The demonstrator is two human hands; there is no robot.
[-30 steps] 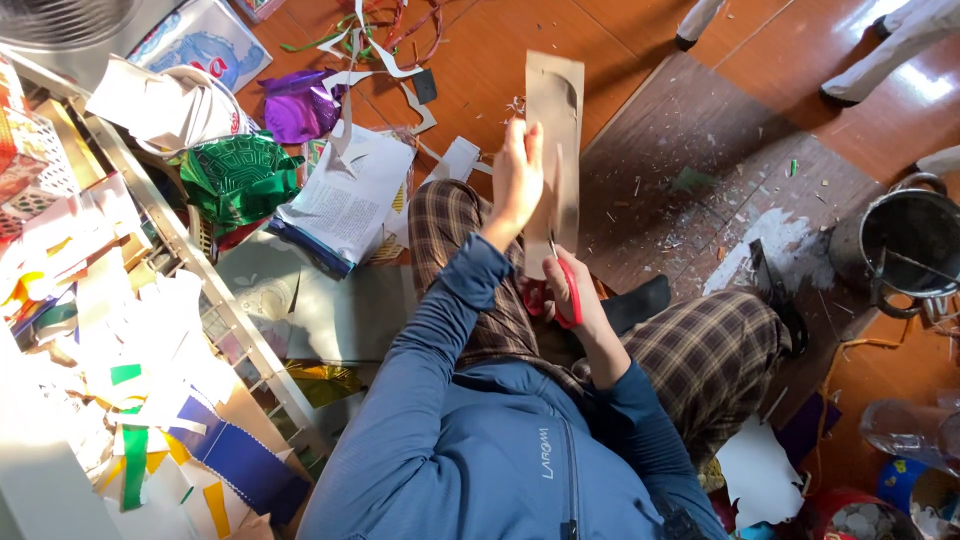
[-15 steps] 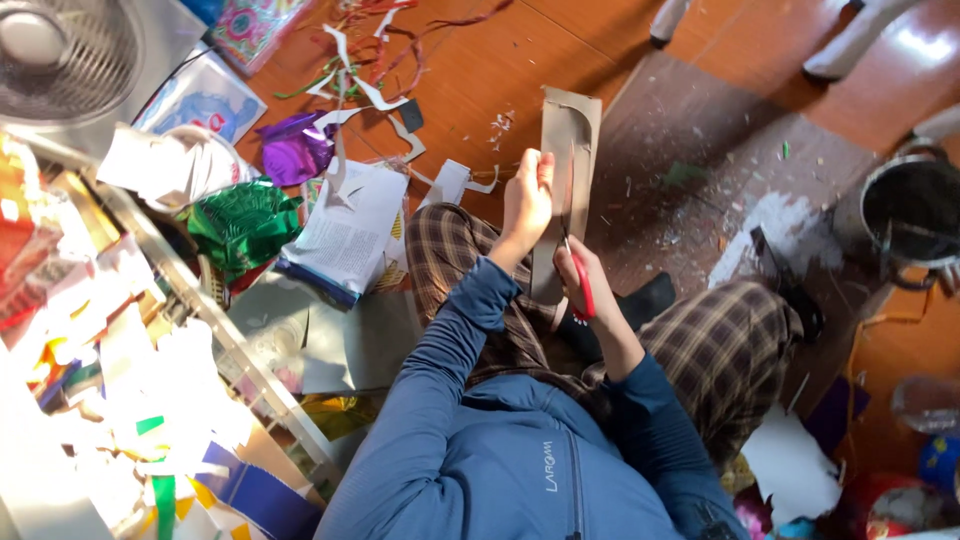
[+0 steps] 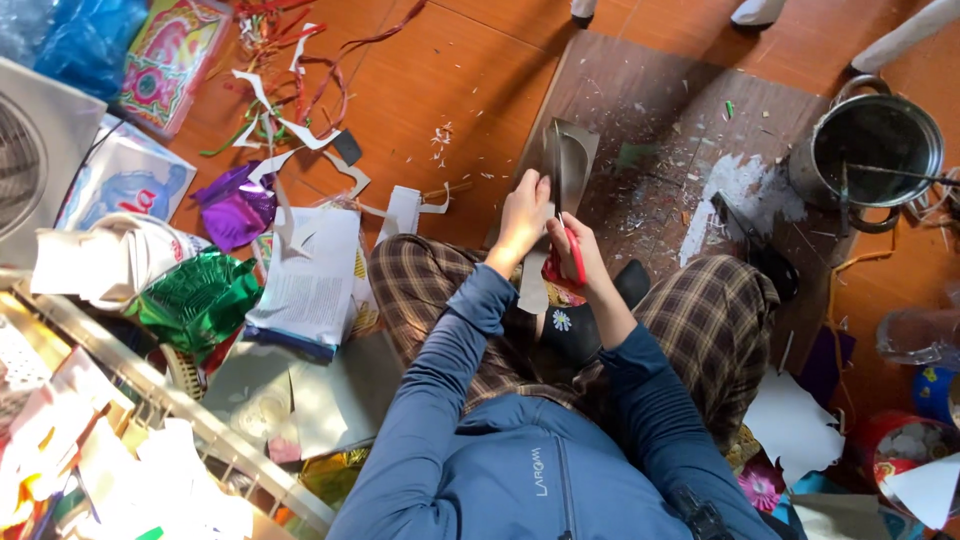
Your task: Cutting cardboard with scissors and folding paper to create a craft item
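Observation:
I sit cross-legged on the floor in plaid trousers and a blue top. My left hand (image 3: 523, 212) grips the edge of a grey cardboard piece (image 3: 573, 160) held upright in front of me. My right hand (image 3: 575, 250) is closed on red-handled scissors (image 3: 574, 255), whose blades (image 3: 558, 170) run up into the cardboard along a curved cut line. The lower end of the cardboard (image 3: 533, 290) hangs down between my wrists over my lap.
A brown mat (image 3: 660, 120) strewn with paper scraps lies ahead. A metal pot (image 3: 875, 150) stands at the right. Paper strips, purple foil (image 3: 232, 205), green foil (image 3: 195, 298) and a booklet (image 3: 310, 280) lie at the left. A fan (image 3: 30, 160) stands far left.
The cardboard has shortened in view and come closer to my body, and my right hand with the scissors has moved up to it. Both hands now sit close together on the piece.

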